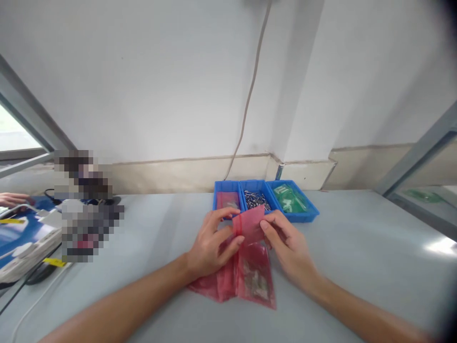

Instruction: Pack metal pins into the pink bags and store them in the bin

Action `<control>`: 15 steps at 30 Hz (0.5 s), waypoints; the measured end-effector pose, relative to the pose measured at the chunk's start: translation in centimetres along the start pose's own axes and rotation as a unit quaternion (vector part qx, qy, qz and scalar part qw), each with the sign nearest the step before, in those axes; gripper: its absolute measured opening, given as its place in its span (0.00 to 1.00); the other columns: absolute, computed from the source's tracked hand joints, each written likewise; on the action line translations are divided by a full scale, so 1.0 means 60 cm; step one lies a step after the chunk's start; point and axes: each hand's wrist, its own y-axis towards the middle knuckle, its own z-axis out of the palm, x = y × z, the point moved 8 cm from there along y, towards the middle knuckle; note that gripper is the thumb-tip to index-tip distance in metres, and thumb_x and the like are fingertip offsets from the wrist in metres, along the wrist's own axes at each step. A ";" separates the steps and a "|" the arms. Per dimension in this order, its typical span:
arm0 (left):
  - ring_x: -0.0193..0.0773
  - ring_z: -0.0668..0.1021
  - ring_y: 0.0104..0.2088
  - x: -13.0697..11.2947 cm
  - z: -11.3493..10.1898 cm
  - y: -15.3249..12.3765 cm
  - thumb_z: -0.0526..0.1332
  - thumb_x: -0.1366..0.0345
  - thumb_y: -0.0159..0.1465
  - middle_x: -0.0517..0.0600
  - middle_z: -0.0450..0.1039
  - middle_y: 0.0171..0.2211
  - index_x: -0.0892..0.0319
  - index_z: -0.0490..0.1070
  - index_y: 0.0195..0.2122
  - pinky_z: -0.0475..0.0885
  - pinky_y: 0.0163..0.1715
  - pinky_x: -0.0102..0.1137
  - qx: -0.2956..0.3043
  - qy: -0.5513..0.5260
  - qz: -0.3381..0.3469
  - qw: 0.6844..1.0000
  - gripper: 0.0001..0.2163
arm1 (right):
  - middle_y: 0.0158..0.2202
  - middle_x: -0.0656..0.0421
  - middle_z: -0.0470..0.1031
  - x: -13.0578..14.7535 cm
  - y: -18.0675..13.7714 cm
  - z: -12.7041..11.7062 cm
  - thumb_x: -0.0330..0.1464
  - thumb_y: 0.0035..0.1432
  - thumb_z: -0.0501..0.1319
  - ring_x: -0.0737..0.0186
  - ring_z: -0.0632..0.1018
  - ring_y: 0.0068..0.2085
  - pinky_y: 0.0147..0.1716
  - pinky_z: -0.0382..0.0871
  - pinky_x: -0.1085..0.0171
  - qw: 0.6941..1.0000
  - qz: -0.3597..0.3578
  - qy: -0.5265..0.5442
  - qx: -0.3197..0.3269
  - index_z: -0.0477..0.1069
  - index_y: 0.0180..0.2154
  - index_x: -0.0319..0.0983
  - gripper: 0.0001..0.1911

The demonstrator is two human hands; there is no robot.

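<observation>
Grey table (357,247), white wall (160,85) behind, left hand (210,245) and right hand (290,245) pinching pink bag (253,223)

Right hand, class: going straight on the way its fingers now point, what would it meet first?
The raised pink bag, which its fingers touch; beyond that, probably the left hand, though depth is unclear.

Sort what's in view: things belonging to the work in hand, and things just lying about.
Work in hand:
- red bag, pinched by the right hand, left hand at its striped edge
- red bags on the table
- probably the blue bins with their contents, close by

Apparently just lying about:
- white power strip
- yellow tag
</observation>
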 end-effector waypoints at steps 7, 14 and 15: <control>0.57 0.66 0.69 -0.025 -0.001 0.004 0.63 0.65 0.73 0.58 0.58 0.74 0.59 0.77 0.36 0.69 0.63 0.52 0.021 0.040 0.084 0.995 0.08 | 0.23 0.65 0.63 -0.046 0.004 0.006 0.53 0.67 0.64 0.65 0.63 0.23 0.22 0.60 0.66 0.987 0.130 0.096 0.011 0.69 0.30 0.42 0.23; 0.55 0.70 0.64 -0.020 0.007 -0.001 0.60 0.59 0.76 0.53 0.81 0.57 0.55 0.78 0.47 0.62 0.62 0.52 0.049 0.051 0.063 0.995 0.09 | 0.21 0.67 0.62 -0.052 0.000 0.015 0.53 0.65 0.67 0.69 0.61 0.20 0.18 0.56 0.68 0.971 0.171 0.164 0.011 0.72 0.32 0.41 0.23; 0.54 0.70 0.63 -0.015 0.009 -0.002 0.59 0.59 0.76 0.54 0.80 0.58 0.56 0.77 0.51 0.61 0.62 0.51 0.052 0.045 0.050 0.996 0.11 | 0.21 0.67 0.60 -0.052 -0.001 0.016 0.53 0.65 0.67 0.69 0.60 0.20 0.17 0.57 0.68 0.967 0.178 0.181 0.007 0.72 0.32 0.41 0.23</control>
